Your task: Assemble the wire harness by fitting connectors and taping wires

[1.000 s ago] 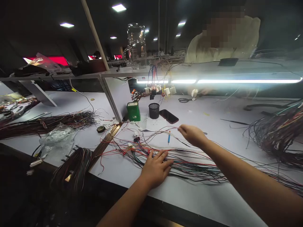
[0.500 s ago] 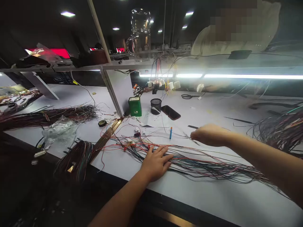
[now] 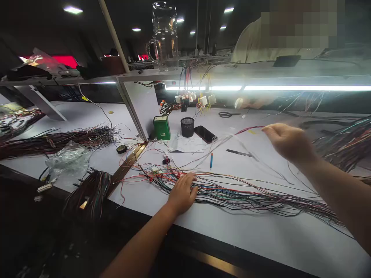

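Note:
My left hand point(image 3: 182, 194) lies on a long bundle of wires point(image 3: 246, 197), its fingers stretched over them rather than wrapped round. Raised above the table on the right, my right hand point(image 3: 288, 142) pinches the end of some thin wires point(image 3: 246, 129), purple-red near the fingers and pale further along. Motion blurs these wires as they trail left toward the bundle. Small red and white connectors point(image 3: 154, 170) and a black connector point(image 3: 166, 160) sit among the wire ends left of my left hand. A blue pen-like tool point(image 3: 211, 160) lies between my hands.
Behind the bundle stand a green box point(image 3: 162, 128) and a black mesh cup point(image 3: 187, 128), beside a phone point(image 3: 205, 134). Scissors point(image 3: 227, 114) lie further back. More wires point(image 3: 344, 143) heap up at right. A person point(image 3: 252, 42) is across the shelf point(image 3: 208, 73).
My right hand has moved right and away from me, drawing the pinched wires out above the table. My left hand has stayed on the bundle, its fingers closer together. The camera view has shifted slightly.

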### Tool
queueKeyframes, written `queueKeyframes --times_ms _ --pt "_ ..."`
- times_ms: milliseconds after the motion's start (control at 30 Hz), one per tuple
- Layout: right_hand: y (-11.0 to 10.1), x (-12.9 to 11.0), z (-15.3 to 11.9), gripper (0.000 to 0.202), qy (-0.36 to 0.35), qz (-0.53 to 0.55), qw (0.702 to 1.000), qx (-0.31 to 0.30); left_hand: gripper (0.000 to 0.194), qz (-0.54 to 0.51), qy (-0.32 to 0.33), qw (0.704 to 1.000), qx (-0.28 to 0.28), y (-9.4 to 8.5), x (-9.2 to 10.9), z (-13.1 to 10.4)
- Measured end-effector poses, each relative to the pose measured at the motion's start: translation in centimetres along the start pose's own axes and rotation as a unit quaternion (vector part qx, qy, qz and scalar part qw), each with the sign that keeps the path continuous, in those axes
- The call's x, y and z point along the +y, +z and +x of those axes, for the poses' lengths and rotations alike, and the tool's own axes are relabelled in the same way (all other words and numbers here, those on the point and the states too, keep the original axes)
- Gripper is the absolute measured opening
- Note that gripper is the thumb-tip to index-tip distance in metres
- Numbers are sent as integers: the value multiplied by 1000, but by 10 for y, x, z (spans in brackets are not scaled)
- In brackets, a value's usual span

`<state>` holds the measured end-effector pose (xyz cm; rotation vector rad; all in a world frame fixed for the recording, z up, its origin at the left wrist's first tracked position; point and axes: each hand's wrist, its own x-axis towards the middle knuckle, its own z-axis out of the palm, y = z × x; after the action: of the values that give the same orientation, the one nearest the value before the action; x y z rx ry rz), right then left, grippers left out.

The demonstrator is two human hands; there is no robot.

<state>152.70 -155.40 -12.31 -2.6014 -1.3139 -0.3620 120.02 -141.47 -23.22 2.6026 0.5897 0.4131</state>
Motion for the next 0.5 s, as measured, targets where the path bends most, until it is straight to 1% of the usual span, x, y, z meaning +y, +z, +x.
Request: queueKeyframes --times_ms 67,100,133,200,233,300,333,367,433,467,500 --pt "2 0 -3 36 3 57 996 -68 23 7 14 1000 -5 2 -2 0" --pt "3 -1 -5 34 16 78 993 -86 21 11 20 1000 -10 2 -3 0" --pt "4 -1 -8 33 42 91 992 -80 20 15 22 1000 -14 3 -3 1" --pt "5 -3 -14 34 99 98 989 -41 18 20 21 999 -19 2 -3 3" --pt "5 -4 -18 34 99 110 988 -53 17 23 22 999 -19 1 -2 4" --pt "4 -8 -24 30 41 141 980 -133 17 35 36 999 -9 -3 1 6" --pt "3 -11 -27 29 32 158 976 -146 18 46 49 998 -1 -6 3 7" --pt "1 -14 -30 29 53 173 976 -121 20 61 65 996 8 -8 5 9" --pt "1 -21 -36 33 144 201 968 -41 24 97 96 990 23 -11 10 11" --pt "2 -26 -40 36 166 228 959 -35 26 110 109 988 26 -12 12 12" --pt "5 -33 -45 39 154 264 950 -58 28 115 121 986 26 -13 14 13"
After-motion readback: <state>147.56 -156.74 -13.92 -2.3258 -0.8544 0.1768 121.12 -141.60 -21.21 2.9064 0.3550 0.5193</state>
